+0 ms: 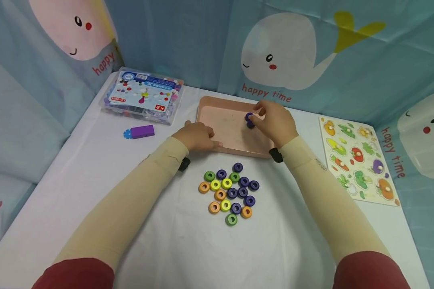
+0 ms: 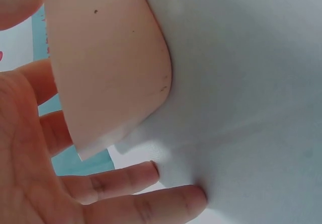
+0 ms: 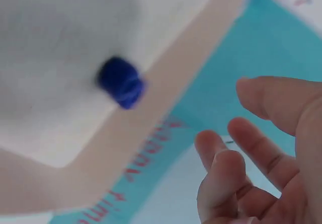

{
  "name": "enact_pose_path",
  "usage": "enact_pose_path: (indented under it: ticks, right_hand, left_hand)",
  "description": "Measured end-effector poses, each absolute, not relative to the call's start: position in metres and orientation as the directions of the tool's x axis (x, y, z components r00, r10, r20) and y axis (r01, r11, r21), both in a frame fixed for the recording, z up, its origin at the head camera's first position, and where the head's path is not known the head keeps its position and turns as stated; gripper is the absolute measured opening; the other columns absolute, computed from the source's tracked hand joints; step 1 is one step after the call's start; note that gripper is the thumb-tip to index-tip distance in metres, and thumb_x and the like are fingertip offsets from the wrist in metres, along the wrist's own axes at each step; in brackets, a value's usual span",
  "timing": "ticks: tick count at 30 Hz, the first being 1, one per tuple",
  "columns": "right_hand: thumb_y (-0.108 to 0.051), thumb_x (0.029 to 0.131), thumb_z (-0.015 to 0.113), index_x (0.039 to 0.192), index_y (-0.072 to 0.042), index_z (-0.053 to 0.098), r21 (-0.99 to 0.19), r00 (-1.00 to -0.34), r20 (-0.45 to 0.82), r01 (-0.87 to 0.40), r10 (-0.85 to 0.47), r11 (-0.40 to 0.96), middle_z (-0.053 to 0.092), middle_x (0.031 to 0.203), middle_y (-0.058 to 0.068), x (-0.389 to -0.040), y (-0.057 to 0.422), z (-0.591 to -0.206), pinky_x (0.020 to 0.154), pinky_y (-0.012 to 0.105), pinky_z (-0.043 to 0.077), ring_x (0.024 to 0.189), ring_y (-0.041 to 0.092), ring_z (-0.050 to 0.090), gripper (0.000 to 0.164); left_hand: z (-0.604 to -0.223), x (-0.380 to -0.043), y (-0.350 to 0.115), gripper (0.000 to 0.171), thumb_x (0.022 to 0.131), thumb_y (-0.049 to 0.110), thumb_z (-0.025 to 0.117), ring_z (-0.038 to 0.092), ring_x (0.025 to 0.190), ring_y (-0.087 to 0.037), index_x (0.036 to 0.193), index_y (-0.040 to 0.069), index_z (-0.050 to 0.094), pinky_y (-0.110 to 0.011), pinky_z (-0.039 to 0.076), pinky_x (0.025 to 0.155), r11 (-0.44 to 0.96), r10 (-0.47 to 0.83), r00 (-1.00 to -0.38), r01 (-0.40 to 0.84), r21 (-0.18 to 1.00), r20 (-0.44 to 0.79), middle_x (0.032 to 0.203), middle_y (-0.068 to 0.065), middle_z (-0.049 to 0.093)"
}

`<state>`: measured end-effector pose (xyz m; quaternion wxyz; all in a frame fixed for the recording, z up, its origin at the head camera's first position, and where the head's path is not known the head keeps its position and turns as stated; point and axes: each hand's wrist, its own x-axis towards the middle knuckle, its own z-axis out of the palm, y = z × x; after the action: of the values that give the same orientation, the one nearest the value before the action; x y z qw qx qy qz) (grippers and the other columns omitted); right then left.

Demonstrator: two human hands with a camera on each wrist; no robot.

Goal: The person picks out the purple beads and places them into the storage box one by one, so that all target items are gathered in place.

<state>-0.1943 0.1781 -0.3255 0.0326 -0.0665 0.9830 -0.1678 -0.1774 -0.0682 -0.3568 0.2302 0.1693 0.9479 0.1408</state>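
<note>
Two dark blue rings point(image 1: 250, 124) stand stacked inside the shallow pink tray point(image 1: 228, 151); the right wrist view shows the stack point(image 3: 122, 82) blurred. My right hand point(image 1: 277, 122) is over the tray's right side. Its fingertips overlap the stack in the head view, but the right wrist view shows thumb and fingers apart and empty. At the tray's near left corner rests my left hand point(image 1: 197, 137). Its fingers are spread, two passing behind the tray wall point(image 2: 110, 68) and two touching the tablecloth. Loose blue, green, yellow and orange rings point(image 1: 232, 193) lie in front of the tray.
A clear plastic case point(image 1: 141, 95) with a printed label sits at the back left. Nearer lies a purple block point(image 1: 142, 131) with a blue flower-shaped piece. A vegetable puzzle board point(image 1: 359, 160) lies on the right. Printed curtains point(image 1: 188, 44) enclose the table's back and sides.
</note>
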Motion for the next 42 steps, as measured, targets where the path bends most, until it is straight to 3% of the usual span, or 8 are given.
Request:
enact_pose_path:
  ticks: [4, 10, 16, 20, 26, 31, 35, 42]
  right_hand:
    - [-0.04, 0.096, 0.065, 0.114, -0.02, 0.07, -0.365, -0.975, 0.045, -0.218, -0.217, 0.905, 0.069, 0.111, 0.001, -0.141, 0.183, -0.318, 0.072, 0.039, 0.05, 0.082, 0.022, 0.06, 0.027]
    - [-0.036, 0.093, 0.07, 0.107, -0.024, 0.073, -0.342, -0.951, -0.021, -0.283, -0.308, 0.896, 0.071, 0.103, -0.006, -0.067, 0.192, -0.332, 0.065, 0.031, 0.049, 0.074, 0.014, 0.057, 0.018]
    - [-0.03, 0.088, 0.077, 0.104, -0.022, 0.074, -0.32, -0.933, -0.083, -0.307, -0.349, 0.896, 0.073, 0.105, -0.006, -0.042, 0.198, -0.358, 0.079, 0.036, 0.055, 0.088, 0.014, 0.065, 0.018]
    - [-0.028, 0.086, 0.08, 0.105, -0.023, 0.073, -0.333, -0.936, -0.082, -0.298, -0.343, 0.894, 0.072, 0.107, -0.008, -0.036, 0.202, -0.37, 0.071, 0.031, 0.051, 0.079, 0.01, 0.06, 0.021]
    - [-0.027, 0.087, 0.078, 0.104, -0.022, 0.071, -0.338, -0.926, -0.055, -0.335, -0.374, 0.88, 0.071, 0.103, -0.008, -0.038, 0.201, -0.374, 0.072, 0.032, 0.052, 0.08, 0.01, 0.061, 0.019]
    - [-0.03, 0.088, 0.075, 0.103, -0.023, 0.07, -0.351, -0.943, -0.039, -0.296, -0.33, 0.888, 0.07, 0.099, -0.005, -0.053, 0.2, -0.351, 0.071, 0.035, 0.052, 0.08, 0.015, 0.062, 0.017]
    - [-0.032, 0.091, 0.074, 0.105, -0.023, 0.071, -0.38, -0.969, 0.018, -0.233, -0.245, 0.895, 0.07, 0.098, -0.002, -0.09, 0.198, -0.328, 0.062, 0.035, 0.044, 0.071, 0.02, 0.053, 0.017]
    - [-0.029, 0.092, 0.074, 0.105, -0.014, 0.07, -0.356, -0.977, -0.094, -0.145, -0.19, 0.923, 0.071, 0.11, 0.004, -0.175, 0.187, -0.332, 0.084, 0.044, 0.05, 0.09, 0.025, 0.061, 0.02]
  left_hand:
    - [-0.358, -0.176, -0.066, 0.064, 0.093, 0.06, 0.056, 0.049, 0.113, -0.035, 0.136, 0.014, 0.062, -0.049, 0.037, 0.103, 0.901, 0.386, -0.836, 0.251, 0.353, -0.391, 0.137, -0.012, 0.061]
    - [-0.359, -0.177, -0.067, 0.064, 0.094, 0.061, 0.054, 0.055, 0.12, -0.032, 0.135, 0.012, 0.062, -0.051, 0.033, 0.107, 0.89, 0.423, -0.827, 0.304, 0.339, -0.369, 0.136, -0.012, 0.062]
    - [-0.359, -0.179, -0.07, 0.063, 0.094, 0.06, 0.054, 0.058, 0.118, -0.029, 0.133, 0.011, 0.063, -0.05, 0.032, 0.106, 0.887, 0.431, -0.827, 0.315, 0.337, -0.361, 0.133, -0.012, 0.064]
    - [-0.359, -0.18, -0.068, 0.062, 0.094, 0.06, 0.054, 0.058, 0.117, -0.028, 0.132, 0.011, 0.063, -0.049, 0.033, 0.105, 0.882, 0.444, -0.82, 0.328, 0.338, -0.362, 0.13, -0.011, 0.065]
    - [-0.36, -0.18, -0.07, 0.062, 0.094, 0.061, 0.054, 0.058, 0.114, -0.028, 0.131, 0.012, 0.064, -0.049, 0.034, 0.103, 0.887, 0.432, -0.826, 0.316, 0.337, -0.362, 0.13, -0.01, 0.065]
    - [-0.359, -0.18, -0.071, 0.064, 0.094, 0.06, 0.055, 0.057, 0.117, -0.031, 0.134, 0.011, 0.062, -0.05, 0.034, 0.105, 0.886, 0.427, -0.829, 0.304, 0.35, -0.36, 0.133, -0.012, 0.064]
    - [-0.359, -0.18, -0.07, 0.065, 0.094, 0.061, 0.054, 0.057, 0.122, -0.03, 0.136, 0.011, 0.061, -0.051, 0.032, 0.108, 0.888, 0.432, -0.826, 0.319, 0.332, -0.362, 0.135, -0.012, 0.063]
    - [-0.359, -0.181, -0.07, 0.067, 0.095, 0.061, 0.053, 0.055, 0.129, -0.029, 0.138, 0.011, 0.06, -0.052, 0.029, 0.11, 0.883, 0.446, -0.813, 0.332, 0.332, -0.374, 0.139, -0.011, 0.061]
